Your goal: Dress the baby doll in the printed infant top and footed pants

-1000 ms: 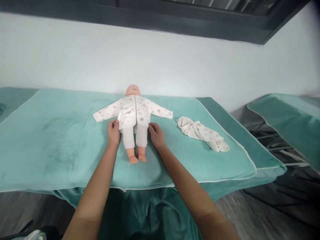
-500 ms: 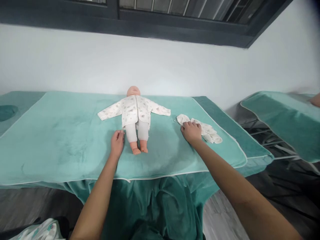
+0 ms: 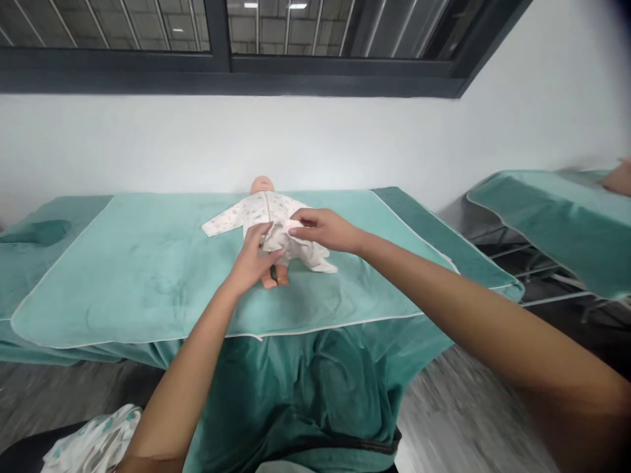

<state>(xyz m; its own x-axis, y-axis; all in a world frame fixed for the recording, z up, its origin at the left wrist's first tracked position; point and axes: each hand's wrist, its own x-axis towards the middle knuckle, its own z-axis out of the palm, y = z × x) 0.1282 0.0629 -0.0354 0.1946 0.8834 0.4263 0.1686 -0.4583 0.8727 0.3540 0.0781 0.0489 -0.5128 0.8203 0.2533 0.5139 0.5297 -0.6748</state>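
A baby doll (image 3: 262, 186) lies on its back on a teal towel (image 3: 148, 276), dressed in a white printed top (image 3: 249, 211). My right hand (image 3: 323, 230) is closed on a small white printed garment (image 3: 315, 255) and holds it over the doll's legs. My left hand (image 3: 255, 259) grips the same garment from the left side, fingers curled into the cloth. The doll's bare feet (image 3: 275, 280) show just below my left hand. Its legs are mostly hidden by the garment and my hands.
The table is draped in darker teal cloth (image 3: 305, 394) and stands against a white wall under a dark-framed window. Another teal-covered table (image 3: 552, 217) stands at the right. A printed cloth (image 3: 89, 447) lies at the bottom left.
My right hand picked up the white garment from the right of the doll and carried it left over the doll's legs. My left hand rose from the towel and took hold of it too.
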